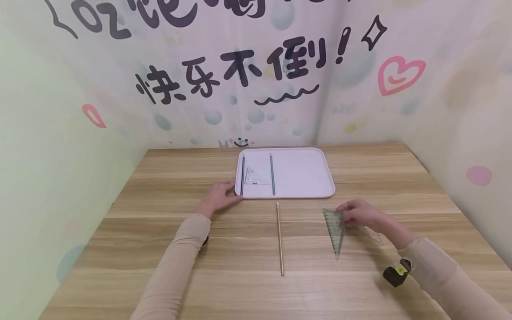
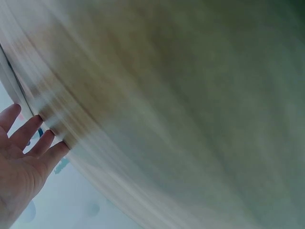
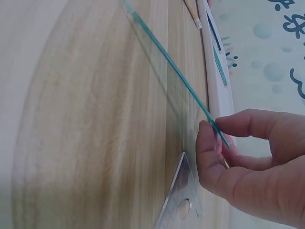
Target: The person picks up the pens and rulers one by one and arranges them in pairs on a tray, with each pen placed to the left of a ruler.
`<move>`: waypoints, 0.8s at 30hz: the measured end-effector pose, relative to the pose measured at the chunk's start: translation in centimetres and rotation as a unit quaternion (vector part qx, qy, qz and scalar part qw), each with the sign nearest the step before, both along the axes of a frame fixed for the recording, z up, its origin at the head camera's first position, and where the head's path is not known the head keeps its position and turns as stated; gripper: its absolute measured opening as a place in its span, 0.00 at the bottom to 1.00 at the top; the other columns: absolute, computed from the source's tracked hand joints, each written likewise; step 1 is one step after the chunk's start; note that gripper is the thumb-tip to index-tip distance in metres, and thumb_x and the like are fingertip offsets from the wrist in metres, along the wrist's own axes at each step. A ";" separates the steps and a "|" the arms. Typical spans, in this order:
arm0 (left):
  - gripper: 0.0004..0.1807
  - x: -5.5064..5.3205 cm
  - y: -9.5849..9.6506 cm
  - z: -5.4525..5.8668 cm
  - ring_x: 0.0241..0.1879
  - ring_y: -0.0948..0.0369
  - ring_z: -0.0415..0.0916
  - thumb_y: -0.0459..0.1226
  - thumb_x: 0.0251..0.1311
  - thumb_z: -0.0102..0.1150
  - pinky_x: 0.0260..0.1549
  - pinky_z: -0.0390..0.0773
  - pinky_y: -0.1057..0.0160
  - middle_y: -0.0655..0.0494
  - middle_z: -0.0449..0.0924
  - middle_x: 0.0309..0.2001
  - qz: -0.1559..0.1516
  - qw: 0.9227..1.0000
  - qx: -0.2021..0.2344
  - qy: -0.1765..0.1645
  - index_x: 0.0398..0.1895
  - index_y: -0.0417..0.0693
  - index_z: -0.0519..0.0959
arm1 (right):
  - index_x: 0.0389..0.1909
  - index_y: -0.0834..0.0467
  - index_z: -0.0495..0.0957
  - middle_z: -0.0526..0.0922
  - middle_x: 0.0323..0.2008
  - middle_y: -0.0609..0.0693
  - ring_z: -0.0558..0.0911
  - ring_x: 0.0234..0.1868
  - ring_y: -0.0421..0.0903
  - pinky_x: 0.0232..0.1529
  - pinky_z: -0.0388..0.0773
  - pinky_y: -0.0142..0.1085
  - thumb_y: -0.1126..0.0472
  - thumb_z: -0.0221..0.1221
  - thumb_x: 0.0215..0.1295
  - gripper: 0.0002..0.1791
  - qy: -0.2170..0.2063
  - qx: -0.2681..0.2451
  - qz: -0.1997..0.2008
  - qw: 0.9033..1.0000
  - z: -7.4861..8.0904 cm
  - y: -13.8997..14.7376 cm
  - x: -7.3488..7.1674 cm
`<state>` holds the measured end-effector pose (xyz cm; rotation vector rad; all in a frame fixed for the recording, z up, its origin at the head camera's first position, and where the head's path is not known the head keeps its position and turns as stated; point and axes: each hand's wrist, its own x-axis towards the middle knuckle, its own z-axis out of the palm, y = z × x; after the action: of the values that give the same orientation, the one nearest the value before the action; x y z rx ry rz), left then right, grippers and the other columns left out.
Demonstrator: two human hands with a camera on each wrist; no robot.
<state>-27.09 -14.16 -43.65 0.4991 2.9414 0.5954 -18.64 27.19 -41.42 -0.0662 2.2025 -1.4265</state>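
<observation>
From my remote feed I count three pieces on the white tray [image 1: 304, 173] — dark pencil [image 1: 242, 175], clear set square [image 1: 253, 181], teal pencil [image 1: 273, 175] — so I'd judge it about half done. Off it: gold pencil [image 1: 280, 240] on the table [image 1: 240, 284], a second clear triangle [image 1: 374, 235] beside the right hand [image 1: 362, 216], which pinches the green set square [image 1: 334, 229], tilted. Left hand [image 1: 218, 198], fingers spread, touches the tray's near-left corner.

Right-wrist view's lower edge crops the clear set square [image 3: 178, 193]
</observation>
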 end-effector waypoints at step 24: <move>0.39 0.0 -0.2 -0.1 0.63 0.47 0.58 0.56 0.54 0.55 0.63 0.58 0.52 0.42 0.63 0.63 -0.003 1.000 -0.001 0.011 0.65 0.45 0.62 | 0.46 0.73 0.71 0.76 0.33 0.45 0.76 0.34 0.34 0.38 0.78 0.28 0.69 0.53 0.60 0.15 -0.025 -0.081 -0.059 0.995 0.5 -1.4 0.2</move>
<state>-27.13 -14.37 -43.80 0.5170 2.9595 0.5909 -18.48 25.82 -40.95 0.0433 2.0769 -1.6519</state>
